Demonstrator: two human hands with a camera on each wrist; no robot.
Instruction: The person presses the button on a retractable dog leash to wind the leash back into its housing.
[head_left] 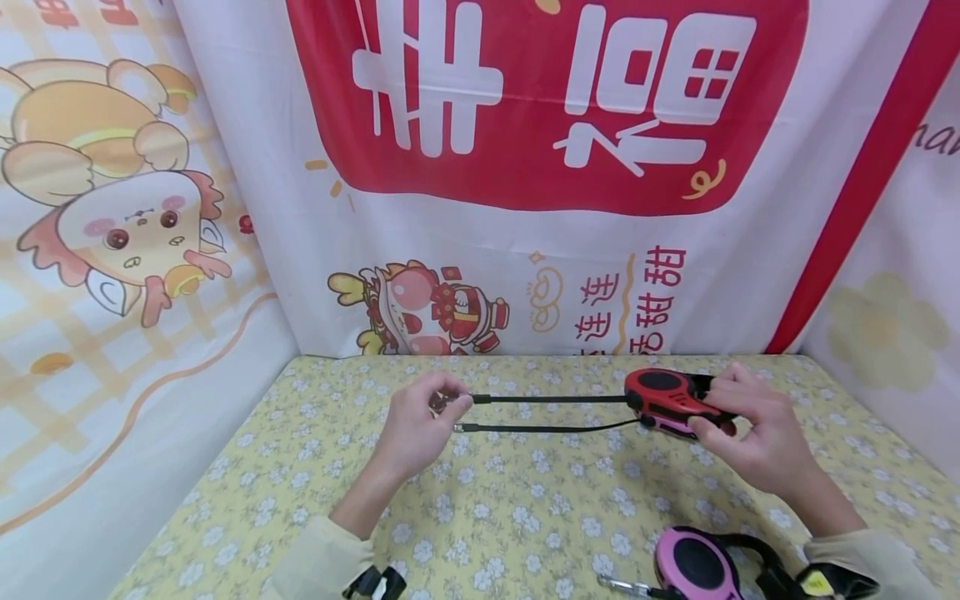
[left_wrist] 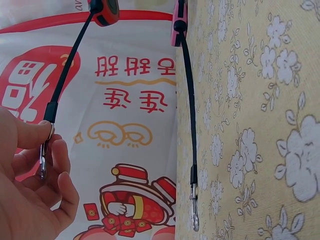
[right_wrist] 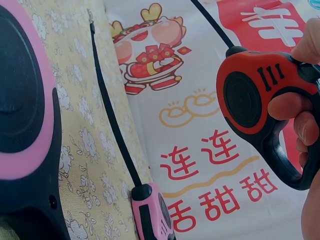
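Observation:
My right hand (head_left: 761, 425) grips the handle of a red and black retractable dog leash (head_left: 654, 383), held above the table. Its black strap (head_left: 555, 399) runs out straight to the left. At the other end, my left hand (head_left: 416, 421) pinches the metal clip (left_wrist: 43, 162) between thumb and fingers. Below the red leash a pink retractable leash (right_wrist: 154, 215) lies on the table, partly hidden in the head view. Its strap (left_wrist: 191, 110) is also drawn out, and the clip (left_wrist: 194, 212) lies free on the cloth.
Another pink and black retractable leash (head_left: 693, 565) lies at the front right, close to my right forearm, its metal clip (head_left: 626, 586) pointing left. A yellow floral cloth (head_left: 480, 517) covers the table. Printed white curtains (head_left: 540, 233) hang behind and at the sides.

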